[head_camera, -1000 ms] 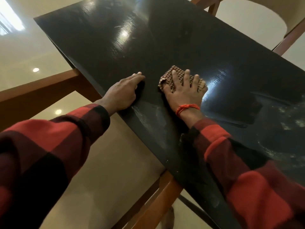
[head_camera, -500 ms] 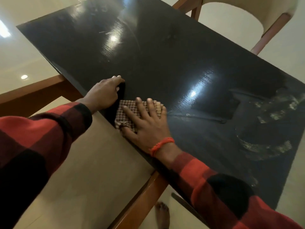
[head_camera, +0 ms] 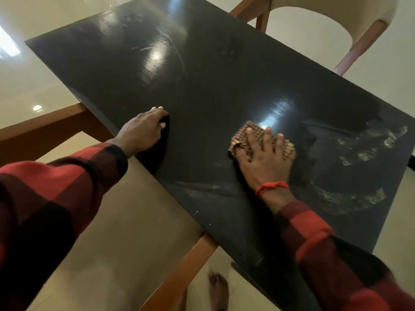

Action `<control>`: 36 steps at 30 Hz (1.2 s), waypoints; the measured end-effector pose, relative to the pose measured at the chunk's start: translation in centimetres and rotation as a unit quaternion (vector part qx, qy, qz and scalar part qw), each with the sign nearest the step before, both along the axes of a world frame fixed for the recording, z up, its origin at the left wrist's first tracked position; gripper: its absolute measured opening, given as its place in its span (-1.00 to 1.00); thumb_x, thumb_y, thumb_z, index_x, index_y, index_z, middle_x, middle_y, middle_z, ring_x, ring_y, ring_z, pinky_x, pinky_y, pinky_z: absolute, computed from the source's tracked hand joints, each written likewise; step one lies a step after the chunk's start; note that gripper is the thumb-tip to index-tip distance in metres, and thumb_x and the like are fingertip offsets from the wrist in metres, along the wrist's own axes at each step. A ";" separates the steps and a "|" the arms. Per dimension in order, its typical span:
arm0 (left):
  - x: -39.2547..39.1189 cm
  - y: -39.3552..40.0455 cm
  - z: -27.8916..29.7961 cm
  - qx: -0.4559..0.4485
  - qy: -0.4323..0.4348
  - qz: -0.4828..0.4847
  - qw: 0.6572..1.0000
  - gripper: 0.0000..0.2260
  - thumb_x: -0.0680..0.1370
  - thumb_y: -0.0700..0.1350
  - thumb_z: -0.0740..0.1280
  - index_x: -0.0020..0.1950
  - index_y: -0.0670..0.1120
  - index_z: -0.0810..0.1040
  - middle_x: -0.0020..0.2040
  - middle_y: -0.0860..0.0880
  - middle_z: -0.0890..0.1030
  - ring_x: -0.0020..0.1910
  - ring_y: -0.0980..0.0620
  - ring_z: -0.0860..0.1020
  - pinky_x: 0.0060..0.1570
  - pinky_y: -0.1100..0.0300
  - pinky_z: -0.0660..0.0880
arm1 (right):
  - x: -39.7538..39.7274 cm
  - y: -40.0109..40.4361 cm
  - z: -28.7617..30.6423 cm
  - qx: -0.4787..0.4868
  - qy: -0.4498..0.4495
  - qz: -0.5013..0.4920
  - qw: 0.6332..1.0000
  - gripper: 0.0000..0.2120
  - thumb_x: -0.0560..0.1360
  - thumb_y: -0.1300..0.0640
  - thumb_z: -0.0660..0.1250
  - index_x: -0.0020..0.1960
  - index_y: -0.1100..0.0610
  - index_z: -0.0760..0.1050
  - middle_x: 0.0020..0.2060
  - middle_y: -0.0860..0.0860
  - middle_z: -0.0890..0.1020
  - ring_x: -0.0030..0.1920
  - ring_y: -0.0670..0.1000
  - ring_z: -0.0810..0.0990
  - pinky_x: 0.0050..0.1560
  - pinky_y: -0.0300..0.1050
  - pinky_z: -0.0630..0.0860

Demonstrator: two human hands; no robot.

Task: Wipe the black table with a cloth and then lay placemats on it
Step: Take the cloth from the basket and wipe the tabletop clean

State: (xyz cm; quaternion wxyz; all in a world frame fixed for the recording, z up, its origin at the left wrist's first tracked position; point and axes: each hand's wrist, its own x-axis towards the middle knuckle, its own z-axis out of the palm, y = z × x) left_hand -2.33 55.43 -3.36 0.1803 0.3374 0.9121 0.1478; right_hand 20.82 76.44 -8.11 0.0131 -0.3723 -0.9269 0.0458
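Note:
The glossy black table (head_camera: 202,75) fills the middle of the head view, with faint streaks and light reflections on its top. A brown checked cloth (head_camera: 253,131) lies folded on the table right of centre. My right hand (head_camera: 265,158) presses flat on the cloth with spread, straight fingers; a red thread band circles the wrist. My left hand (head_camera: 143,131) rests on the table near its near-left edge, fingers together and holding nothing. No placemats are in view.
A cream chair with a wooden frame (head_camera: 350,30) stands beyond the table's far right side. Brown wooden frame rails (head_camera: 45,129) run under the table at left and bottom. A bare foot (head_camera: 217,290) shows on the pale tiled floor below.
My right hand has slid the cloth to the right, away from the left hand and the near-left edge. The left hand has stayed on the table edge.

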 end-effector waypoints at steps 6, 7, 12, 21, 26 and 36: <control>0.3 0.4 -0.2 -0.003 0.013 0.012 1.000 -0.58 0.71 -0.12 0.17 0.58 0.01 0.29 0.63 -0.04 0.21 0.60 -0.09 0.19 0.55 -0.07 0.14 | -3.5 -9.2 0.0 -0.017 0.040 0.183 0.982 -0.38 0.54 -0.38 0.01 0.57 -0.25 0.19 0.61 0.06 0.18 0.59 0.27 0.10 0.45 0.47 -0.02; 0.3 0.4 -0.3 -0.002 0.018 0.013 1.000 -0.59 0.71 -0.12 0.16 0.58 0.02 0.29 0.63 -0.03 0.21 0.60 -0.09 0.20 0.54 -0.07 0.15 | -3.2 -10.3 0.1 -0.024 0.040 0.214 0.976 -0.37 0.54 -0.38 0.03 0.57 -0.24 0.17 0.62 0.06 0.17 0.59 0.27 0.08 0.45 0.48 -0.04; 0.3 -0.2 -0.5 -0.005 0.017 0.012 1.000 -0.58 0.71 -0.11 0.16 0.58 0.07 0.28 0.63 0.00 0.22 0.60 -0.08 0.21 0.54 -0.07 0.18 | 0.6 -9.1 0.1 -0.027 0.048 0.270 0.961 -0.35 0.53 -0.42 0.05 0.58 -0.29 0.11 0.63 0.00 0.13 0.61 0.22 0.07 0.46 0.47 0.01; -1.5 0.1 2.7 -0.052 -0.065 0.004 0.997 -0.61 0.71 -0.13 0.17 0.53 0.14 0.38 0.57 -0.03 0.34 0.53 -0.11 0.30 0.48 -0.10 0.24 | -2.5 -8.5 0.3 -0.031 0.024 0.310 0.950 -0.36 0.55 -0.42 -0.02 0.59 -0.27 0.08 0.63 0.03 0.13 0.60 0.25 0.06 0.44 0.50 0.01; -1.1 -0.6 2.9 0.044 -0.035 0.070 0.996 -0.71 0.70 -0.09 0.20 0.40 0.06 0.52 0.43 -0.05 0.50 0.40 -0.06 0.44 0.34 -0.02 0.37 | -8.5 -11.5 0.2 -0.056 0.033 0.347 0.936 -0.37 0.55 -0.41 -0.03 0.58 -0.27 0.11 0.63 0.05 0.11 0.60 0.26 0.01 0.46 0.49 -0.12; 5.1 -5.4 -3.7 0.449 -0.197 0.538 0.686 -0.75 0.68 -0.13 0.20 0.21 -0.03 0.65 0.11 -0.01 0.69 0.07 0.08 0.68 0.01 0.12 0.66 | -18.5 -12.7 0.9 -0.027 -0.019 0.451 0.892 -0.41 0.59 -0.38 -0.09 0.60 -0.31 -0.01 0.65 -0.01 0.03 0.62 0.22 -0.04 0.49 0.45 -0.12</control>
